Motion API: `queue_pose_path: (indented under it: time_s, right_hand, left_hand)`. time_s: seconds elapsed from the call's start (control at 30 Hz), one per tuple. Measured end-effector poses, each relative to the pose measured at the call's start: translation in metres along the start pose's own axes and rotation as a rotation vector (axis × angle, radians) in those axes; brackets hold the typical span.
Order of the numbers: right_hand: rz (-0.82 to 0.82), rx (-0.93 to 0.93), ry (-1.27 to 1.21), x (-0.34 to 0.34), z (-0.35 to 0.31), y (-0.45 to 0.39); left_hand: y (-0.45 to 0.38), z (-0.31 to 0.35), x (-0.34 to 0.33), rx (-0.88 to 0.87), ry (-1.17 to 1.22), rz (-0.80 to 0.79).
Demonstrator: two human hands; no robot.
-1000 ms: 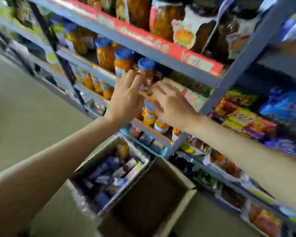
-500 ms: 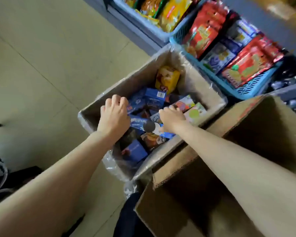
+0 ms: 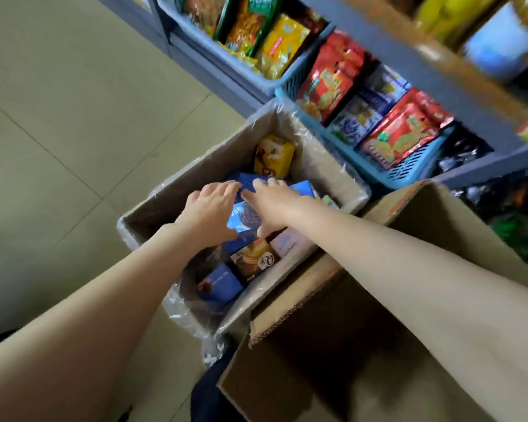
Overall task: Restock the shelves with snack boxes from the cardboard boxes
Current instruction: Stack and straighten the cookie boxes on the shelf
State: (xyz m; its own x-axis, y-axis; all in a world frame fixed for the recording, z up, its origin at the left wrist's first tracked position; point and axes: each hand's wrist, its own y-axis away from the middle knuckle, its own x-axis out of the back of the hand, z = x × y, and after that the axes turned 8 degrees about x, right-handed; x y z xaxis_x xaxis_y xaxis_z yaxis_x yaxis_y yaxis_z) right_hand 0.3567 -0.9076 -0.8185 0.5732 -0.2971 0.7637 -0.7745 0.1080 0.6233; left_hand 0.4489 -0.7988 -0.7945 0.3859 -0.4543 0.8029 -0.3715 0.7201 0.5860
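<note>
An open cardboard box (image 3: 153,205) lined with clear plastic stands on the floor and holds several snack boxes: blue ones, a yellow one (image 3: 273,156) at the far end, and a brown biscuit box (image 3: 253,260). Both my hands are inside it. My right hand (image 3: 272,205) lies over a blue cookie box (image 3: 244,219), with its thumb under the box's near right corner. My left hand (image 3: 209,211) rests against that box's left side, its fingers stretched out and slightly apart over another blue box (image 3: 247,181).
A second cardboard box (image 3: 317,345), dark inside, stands right beside the first on the near right. Behind them the grey shelf's bottom level holds a blue basket (image 3: 409,169) and a grey-blue basket (image 3: 226,56), both full of snack packets. Tiled floor (image 3: 58,132) lies to the left.
One second ago both hands were up at the jars on the shelf. They dropped into the box, then moved further in and closer together around the blue cookie box.
</note>
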Motion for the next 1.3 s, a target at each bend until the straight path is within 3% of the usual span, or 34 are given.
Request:
queue_pose_path:
  time_s: [0.07,0.17,0.33,0.4,0.57,0.63,0.73,0.8,0.9,1.0,1.1,1.2,1.3]
  right_hand:
    - [-0.058,0.04,-0.208,0.062,0.018,0.054]
    - [-0.17,-0.006,-0.62,0.15,0.042,0.142]
    - [-0.004,-0.179,-0.993,0.267,0.069,0.324]
    - [0.064,-0.182,-1.053,0.305,0.073,0.395]
    - [0.152,-0.162,-1.047,0.389,0.063,0.543]
    - [0.242,-0.152,-0.86,0.42,0.05,0.594]
    - [0.395,-0.201,-0.379,0.457,0.024,0.661]
    - [0.464,-0.247,-0.28,0.473,0.012,0.698]
    - [0.652,-0.241,-0.609,0.483,0.009,0.759]
    - [0.906,-0.179,-0.766,0.49,0.019,0.827]
    - [1.065,-0.194,-0.662,0.502,0.017,0.897]
    - [1.129,-0.338,-0.361,0.514,0.013,0.962]
    - [1.259,-0.499,-0.077,0.521,0.024,1.011]
  left_hand:
    - [0.021,0.034,0.061,-0.079,-0.059,-0.096]
    - [0.068,0.09,0.159,-0.19,-0.129,-0.048]
    - [0.166,0.171,0.306,-0.379,-0.189,0.247]
    - [0.207,0.2,0.362,-0.441,-0.112,0.246]
    - [0.305,0.265,0.495,-0.465,-0.177,0.021]
    - [0.345,0.284,0.535,-0.479,-0.252,0.023]
    - [0.4,0.304,0.578,-0.505,-0.265,0.119]
    - [0.432,0.321,0.599,-0.576,-0.321,0.268]
    - [0.475,0.355,0.623,-0.721,-0.443,0.616]
    - [0.51,0.389,0.646,-0.845,-0.624,1.183]
    - [0.535,0.424,0.666,-1.035,-0.584,1.66]
    - [0.551,0.471,0.684,-1.092,-0.436,1.876]
    - [0.563,0.521,0.699,-1.043,-0.313,1.909]
